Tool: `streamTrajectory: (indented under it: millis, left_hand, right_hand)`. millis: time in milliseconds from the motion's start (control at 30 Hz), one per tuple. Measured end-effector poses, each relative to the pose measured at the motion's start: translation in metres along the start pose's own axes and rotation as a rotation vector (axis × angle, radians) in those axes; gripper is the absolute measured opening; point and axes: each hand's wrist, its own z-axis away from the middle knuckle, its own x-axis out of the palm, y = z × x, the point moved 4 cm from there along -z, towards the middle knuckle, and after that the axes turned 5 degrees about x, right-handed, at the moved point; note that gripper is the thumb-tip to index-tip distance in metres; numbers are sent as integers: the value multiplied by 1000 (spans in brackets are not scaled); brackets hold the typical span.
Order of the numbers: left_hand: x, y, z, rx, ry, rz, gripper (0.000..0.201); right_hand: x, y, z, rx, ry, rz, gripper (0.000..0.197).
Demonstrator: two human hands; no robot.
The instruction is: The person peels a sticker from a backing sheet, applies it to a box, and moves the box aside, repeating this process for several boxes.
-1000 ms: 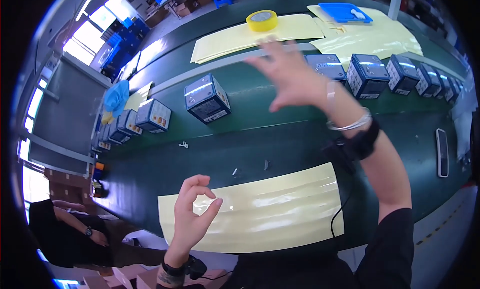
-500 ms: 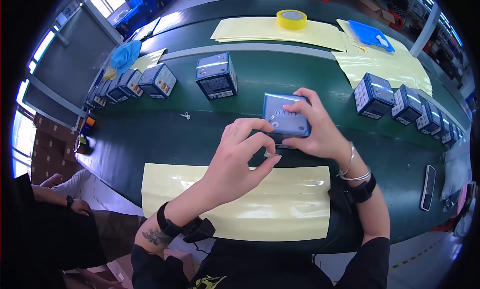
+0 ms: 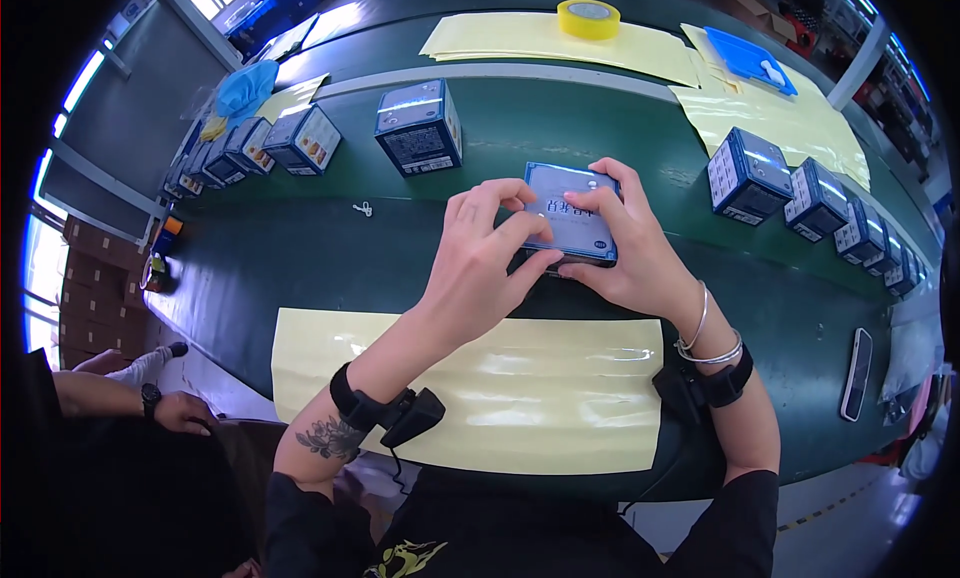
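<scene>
A small blue box point(image 3: 550, 186) with a pale top panel sits between my hands above the dark green table. My right hand point(image 3: 640, 246) is closed round its right side, with fingers over the top and thumb at the near edge. My left hand point(image 3: 468, 250) is at the near left corner, index finger bent over the top edge and thumb against the near side. Any small piece between those left fingertips is hidden. A glossy pale yellow sheet point(image 3: 470, 403) lies on the table under my forearms.
A similar box point(image 3: 418, 128) stands beyond my left hand. Boxes form rows at left point(image 3: 303, 140) and right point(image 3: 750, 177). A yellow tape roll point(image 3: 588, 20) and blue tray point(image 3: 745, 60) rest on far sheets. A phone point(image 3: 856, 375) lies right; someone's hand point(image 3: 187, 413) is at left.
My left fingers have moved from in front of the box, where they pinched a small pale disc, onto its near left corner. Print on the box top now shows more clearly.
</scene>
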Motion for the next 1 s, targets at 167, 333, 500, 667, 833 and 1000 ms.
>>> streamTrajectory:
  millis: [167, 333, 500, 667, 833, 1000]
  left_hand:
    - [6, 10, 5, 383, 180, -291, 26]
    - [0, 17, 2, 374, 338, -258, 23]
    - [7, 17, 10, 417, 177, -305, 20]
    - [0, 27, 2, 303, 138, -250, 22]
    - [-56, 78, -2, 65, -15, -263, 21]
    - [-86, 120, 90, -47, 134, 120, 26]
  right_hand:
    - [-5, 5, 1, -23, -2, 10, 67]
    - [-9, 2, 2, -32, 16, -10, 67]
    - [-9, -3, 11, -28, 22, 1, 69]
    - [-14, -9, 7, -52, -19, 46, 67]
    - [-19, 34, -69, -112, 233, 295, 63]
    - [-24, 72, -78, 89, 145, 481, 68]
